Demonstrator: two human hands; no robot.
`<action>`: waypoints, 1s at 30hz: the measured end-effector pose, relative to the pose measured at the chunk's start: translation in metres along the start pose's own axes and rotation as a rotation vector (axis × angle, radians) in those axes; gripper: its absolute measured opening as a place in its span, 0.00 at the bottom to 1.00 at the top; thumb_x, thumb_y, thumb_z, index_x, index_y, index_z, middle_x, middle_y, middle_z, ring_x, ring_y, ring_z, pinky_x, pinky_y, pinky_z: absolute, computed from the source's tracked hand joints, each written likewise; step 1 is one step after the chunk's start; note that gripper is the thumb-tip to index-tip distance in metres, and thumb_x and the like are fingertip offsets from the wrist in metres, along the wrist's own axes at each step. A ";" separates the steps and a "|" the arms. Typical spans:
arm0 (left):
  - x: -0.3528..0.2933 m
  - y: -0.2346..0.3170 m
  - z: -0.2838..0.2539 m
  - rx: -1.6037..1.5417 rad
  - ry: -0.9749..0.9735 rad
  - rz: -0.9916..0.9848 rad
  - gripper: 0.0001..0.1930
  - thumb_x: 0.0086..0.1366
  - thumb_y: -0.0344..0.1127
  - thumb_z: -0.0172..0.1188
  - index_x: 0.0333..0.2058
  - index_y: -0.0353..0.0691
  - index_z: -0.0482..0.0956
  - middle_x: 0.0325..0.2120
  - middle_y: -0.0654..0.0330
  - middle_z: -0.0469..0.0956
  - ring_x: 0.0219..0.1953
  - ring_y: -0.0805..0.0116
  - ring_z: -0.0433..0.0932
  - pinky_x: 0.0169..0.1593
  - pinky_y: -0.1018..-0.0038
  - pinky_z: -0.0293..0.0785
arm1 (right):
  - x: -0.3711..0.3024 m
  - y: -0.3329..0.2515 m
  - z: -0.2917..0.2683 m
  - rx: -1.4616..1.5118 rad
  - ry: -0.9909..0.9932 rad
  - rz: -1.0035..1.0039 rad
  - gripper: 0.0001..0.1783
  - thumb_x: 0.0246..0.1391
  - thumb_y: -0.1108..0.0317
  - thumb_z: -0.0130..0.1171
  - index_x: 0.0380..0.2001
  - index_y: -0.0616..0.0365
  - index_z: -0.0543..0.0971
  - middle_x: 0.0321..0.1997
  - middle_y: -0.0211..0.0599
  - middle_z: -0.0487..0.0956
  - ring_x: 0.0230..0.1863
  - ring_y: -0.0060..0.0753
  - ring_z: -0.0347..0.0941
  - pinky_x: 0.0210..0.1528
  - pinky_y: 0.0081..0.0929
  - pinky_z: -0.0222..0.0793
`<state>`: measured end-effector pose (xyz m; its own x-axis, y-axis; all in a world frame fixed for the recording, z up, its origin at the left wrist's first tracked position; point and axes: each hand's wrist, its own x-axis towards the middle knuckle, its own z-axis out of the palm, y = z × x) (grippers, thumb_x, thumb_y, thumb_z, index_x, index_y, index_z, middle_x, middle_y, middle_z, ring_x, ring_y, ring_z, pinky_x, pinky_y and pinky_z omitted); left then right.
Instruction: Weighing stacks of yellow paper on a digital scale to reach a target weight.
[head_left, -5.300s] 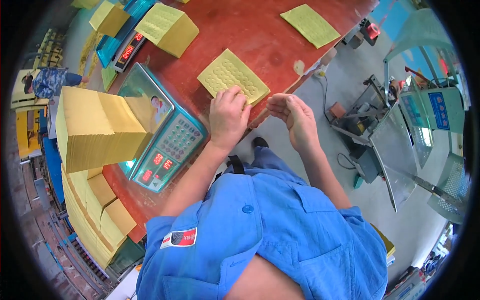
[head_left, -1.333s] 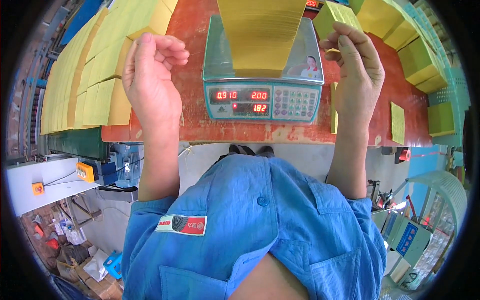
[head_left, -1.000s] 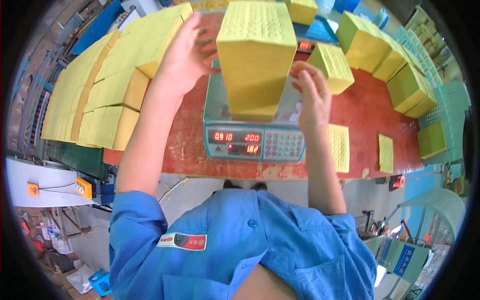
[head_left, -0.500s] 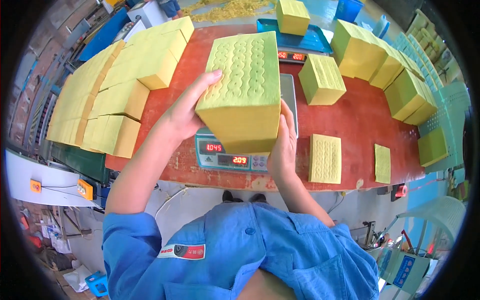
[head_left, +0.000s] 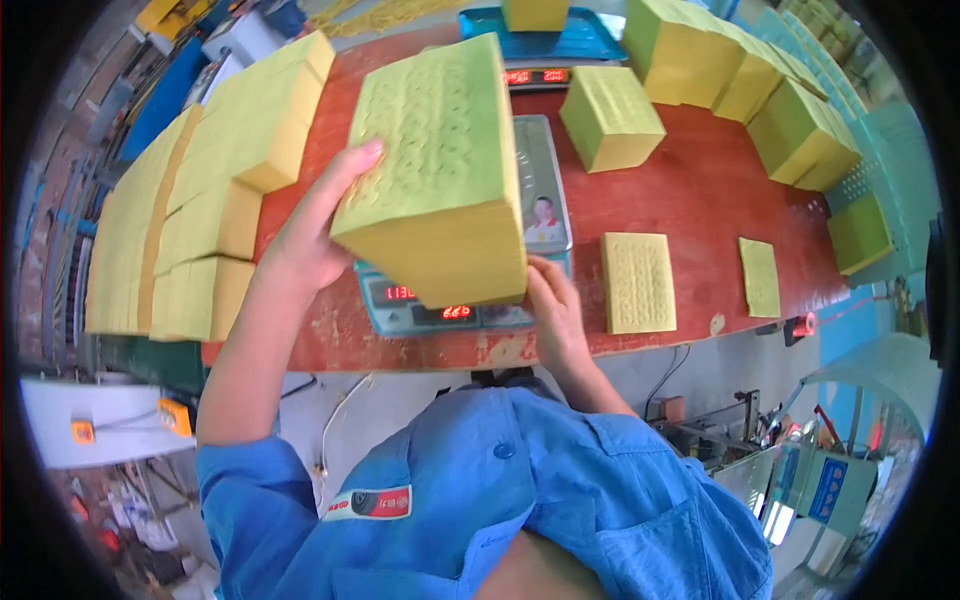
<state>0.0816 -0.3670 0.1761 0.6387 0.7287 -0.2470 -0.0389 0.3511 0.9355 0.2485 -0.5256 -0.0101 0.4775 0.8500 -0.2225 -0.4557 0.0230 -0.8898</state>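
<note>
A thick block of yellow paper, its top punched with rows of curved marks, is held up above a digital scale. My left hand grips its left side, thumb on the top face and the other fingers hidden behind the block. At the lower right corner my right hand closes on the block's edge. The block covers much of the scale, whose red digits glow below it. To the right on the red table, a thinner yellow paper stack and a small one lie.
Rows of yellow paper blocks fill the table's left side. More blocks line its far right, and a single block sits beside the scale. At the back, a second scale with a blue tray carries another block.
The held block has shifted left and tilted, baring more of the scale plate. My right hand has slid down toward its lower right corner. The whole view has also turned slightly.
</note>
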 end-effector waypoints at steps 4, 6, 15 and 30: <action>-0.001 -0.007 -0.003 -0.053 0.091 0.007 0.29 0.69 0.50 0.52 0.60 0.36 0.68 0.55 0.53 0.75 0.56 0.65 0.75 0.60 0.67 0.69 | 0.009 0.013 0.008 0.141 -0.002 0.091 0.21 0.67 0.60 0.49 0.53 0.66 0.74 0.46 0.34 0.77 0.46 0.23 0.71 0.48 0.21 0.67; -0.003 -0.004 0.000 -0.036 -0.032 0.002 0.29 0.69 0.49 0.51 0.61 0.35 0.66 0.55 0.53 0.74 0.56 0.65 0.75 0.60 0.67 0.69 | 0.001 -0.003 0.010 0.193 -0.004 0.062 0.20 0.66 0.61 0.49 0.52 0.66 0.75 0.46 0.34 0.77 0.46 0.22 0.70 0.48 0.19 0.66; 0.063 -0.007 0.130 -0.046 -0.460 0.014 0.29 0.71 0.47 0.49 0.64 0.33 0.61 0.58 0.54 0.71 0.58 0.65 0.73 0.61 0.68 0.69 | 0.009 -0.090 -0.093 0.241 0.269 -0.179 0.18 0.69 0.60 0.45 0.53 0.59 0.74 0.45 0.33 0.78 0.44 0.25 0.75 0.43 0.27 0.75; 0.310 -0.108 0.427 0.070 -0.463 -0.160 0.37 0.64 0.62 0.52 0.66 0.46 0.60 0.59 0.57 0.69 0.61 0.60 0.68 0.57 0.49 0.70 | 0.190 -0.208 -0.446 0.022 0.395 -0.075 0.19 0.66 0.56 0.47 0.51 0.55 0.75 0.44 0.31 0.78 0.42 0.26 0.75 0.42 0.30 0.74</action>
<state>0.6121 -0.4299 0.1064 0.9073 0.3256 -0.2660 0.1292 0.3860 0.9134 0.7688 -0.6037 -0.0445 0.7601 0.5779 -0.2969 -0.4225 0.0925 -0.9016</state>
